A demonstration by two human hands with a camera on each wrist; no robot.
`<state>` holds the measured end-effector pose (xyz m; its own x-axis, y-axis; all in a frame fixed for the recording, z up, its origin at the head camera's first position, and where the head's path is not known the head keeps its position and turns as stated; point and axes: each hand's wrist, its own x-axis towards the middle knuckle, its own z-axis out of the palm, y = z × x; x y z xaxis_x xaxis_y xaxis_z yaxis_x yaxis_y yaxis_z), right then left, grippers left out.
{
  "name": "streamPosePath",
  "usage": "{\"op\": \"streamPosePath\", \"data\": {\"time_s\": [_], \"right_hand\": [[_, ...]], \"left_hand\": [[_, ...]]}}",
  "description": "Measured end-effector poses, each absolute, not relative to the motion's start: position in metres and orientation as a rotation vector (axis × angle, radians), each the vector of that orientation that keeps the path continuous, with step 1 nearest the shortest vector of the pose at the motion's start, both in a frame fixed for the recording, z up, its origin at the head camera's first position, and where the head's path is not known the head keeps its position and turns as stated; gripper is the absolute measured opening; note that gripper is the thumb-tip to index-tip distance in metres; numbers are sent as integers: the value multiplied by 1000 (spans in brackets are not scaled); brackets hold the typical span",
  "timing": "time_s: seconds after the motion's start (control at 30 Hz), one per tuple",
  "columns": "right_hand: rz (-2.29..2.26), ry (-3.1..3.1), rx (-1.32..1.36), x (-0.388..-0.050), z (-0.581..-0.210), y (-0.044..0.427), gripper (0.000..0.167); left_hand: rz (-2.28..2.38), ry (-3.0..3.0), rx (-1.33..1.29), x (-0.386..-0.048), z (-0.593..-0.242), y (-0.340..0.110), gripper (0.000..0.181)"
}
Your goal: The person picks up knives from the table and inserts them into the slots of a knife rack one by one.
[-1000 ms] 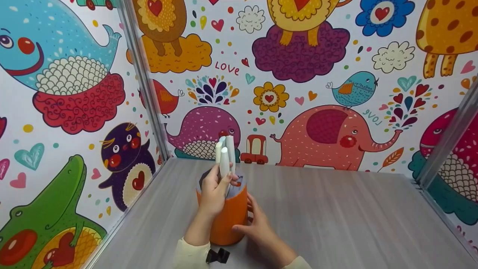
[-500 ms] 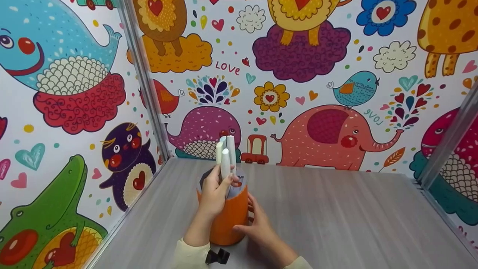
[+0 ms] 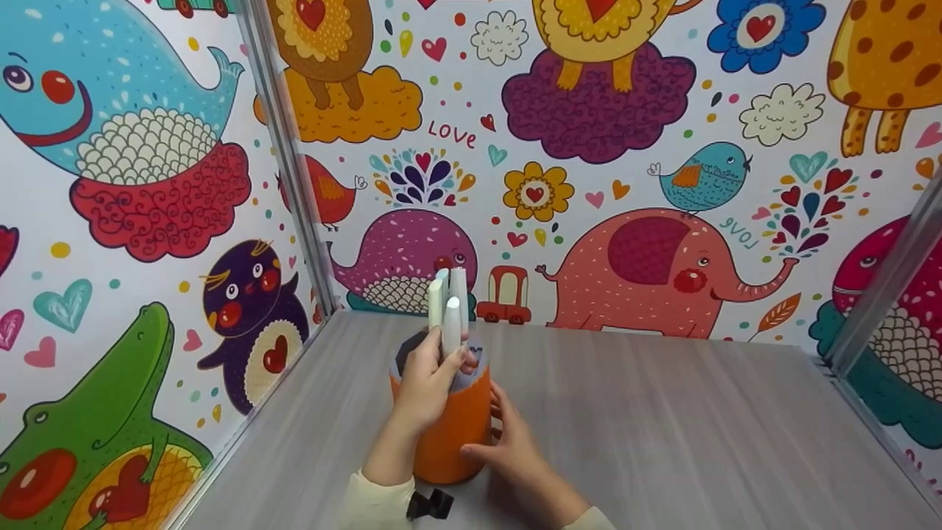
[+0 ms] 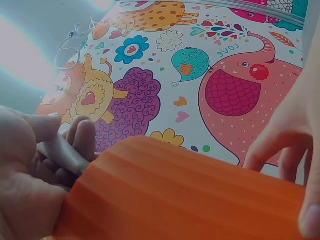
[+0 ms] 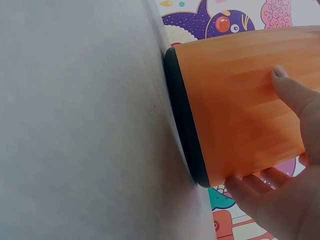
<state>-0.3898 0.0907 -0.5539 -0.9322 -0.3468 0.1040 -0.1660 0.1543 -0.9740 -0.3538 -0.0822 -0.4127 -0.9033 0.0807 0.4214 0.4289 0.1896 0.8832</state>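
Observation:
An upright orange knife block [image 3: 449, 434] with ribbed sides and a dark base [image 5: 185, 120] stands on the table. Several pale handles rise from its top, among them a white front handle [image 3: 452, 327] and a cream one [image 3: 436, 302]. They look like knife handles; any blades are hidden. My left hand [image 3: 427, 375] grips the handles at the block's rim, its thumb against the front one. In the left wrist view, a white handle [image 4: 65, 152] lies within the curled fingers. Low on the block's right side, my right hand [image 3: 511, 442] holds it between thumb and fingers.
The block stands on a grey wood-grain table [image 3: 647, 427]. Printed cartoon panels [image 3: 625, 184] rise at the back and sides, with a metal corner post [image 3: 287, 147] at the left. A black clip-like piece [image 3: 430, 504] sits by the left cuff.
The white front handle has shifted slightly to the right with my left thumb. My right hand keeps its place on the block. The head view has shifted a little.

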Motion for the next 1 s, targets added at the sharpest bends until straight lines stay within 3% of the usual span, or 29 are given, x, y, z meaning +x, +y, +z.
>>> {"op": "streamPosePath", "data": {"time_s": [1.0], "right_hand": [[-1858,2281,-438,-390,-553,90,113]], "left_hand": [[-1821,-2248,-505,-357,-415,-89,43]]}}
